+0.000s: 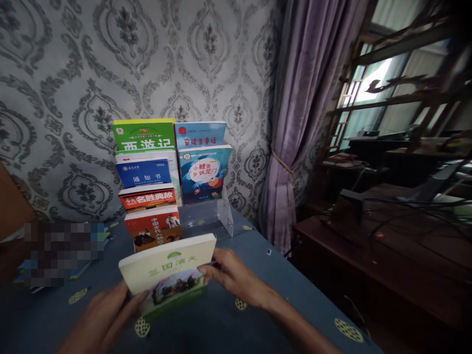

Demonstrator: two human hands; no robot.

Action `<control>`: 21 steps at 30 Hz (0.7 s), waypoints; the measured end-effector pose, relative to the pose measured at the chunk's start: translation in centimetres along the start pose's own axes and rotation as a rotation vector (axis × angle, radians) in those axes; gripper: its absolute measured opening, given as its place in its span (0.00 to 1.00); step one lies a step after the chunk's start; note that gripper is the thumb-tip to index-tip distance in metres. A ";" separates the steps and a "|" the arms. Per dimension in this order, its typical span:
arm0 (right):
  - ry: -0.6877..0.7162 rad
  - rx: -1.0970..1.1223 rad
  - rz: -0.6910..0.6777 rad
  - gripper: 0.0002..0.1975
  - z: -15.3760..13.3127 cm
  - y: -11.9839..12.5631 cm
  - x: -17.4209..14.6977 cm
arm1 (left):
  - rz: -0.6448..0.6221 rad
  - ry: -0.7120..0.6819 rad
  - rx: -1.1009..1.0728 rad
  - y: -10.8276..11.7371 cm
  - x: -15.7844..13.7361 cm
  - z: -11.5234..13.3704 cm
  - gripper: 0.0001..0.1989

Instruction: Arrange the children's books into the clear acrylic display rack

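A pale cream and green book (pixel 173 275) with a painted scene on its cover is held upright, slightly tilted, above the table. My right hand (pixel 230 275) grips its right edge, thumb on the front cover. At the lower left edge, my left hand (pixel 114 305) closes on the book too, a little blurred. Just beyond it stands a clear plastic tiered rack (pixel 206 219). Its left column holds several books, among them a red-brown one (pixel 153 228), a blue one (pixel 145 172) and a green one (pixel 143 135). On the right stand two blue books, the front one (pixel 204 174) showing a fish.
A dark blue cloth with yellow-green patches covers the table (pixel 258 280). At the left lies a blurred-out pile (pixel 62 253) beside an orange-brown object (pixel 13 196). Patterned wallpaper and a purple curtain (pixel 295 123) rise behind. A dark red desk (pixel 350 260) with cables stands right.
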State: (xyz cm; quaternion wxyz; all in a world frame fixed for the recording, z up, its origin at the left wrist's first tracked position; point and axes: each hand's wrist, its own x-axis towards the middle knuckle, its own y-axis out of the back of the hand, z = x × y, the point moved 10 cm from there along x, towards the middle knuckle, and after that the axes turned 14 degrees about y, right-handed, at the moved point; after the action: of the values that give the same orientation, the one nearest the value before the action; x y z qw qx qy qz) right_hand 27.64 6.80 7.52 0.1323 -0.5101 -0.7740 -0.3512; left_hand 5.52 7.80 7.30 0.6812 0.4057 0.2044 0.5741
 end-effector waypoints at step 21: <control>0.165 -0.532 0.181 0.10 -8.4 13.9 3.5 | 0.229 -0.070 -0.112 2.9 7.9 14.1 0.18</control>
State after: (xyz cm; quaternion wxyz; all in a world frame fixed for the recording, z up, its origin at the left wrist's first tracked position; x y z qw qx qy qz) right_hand 37.11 6.79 21.21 0.0869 -0.5635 -0.5927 -0.5689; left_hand 16.27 10.85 19.37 0.6395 0.4075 0.1007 0.6441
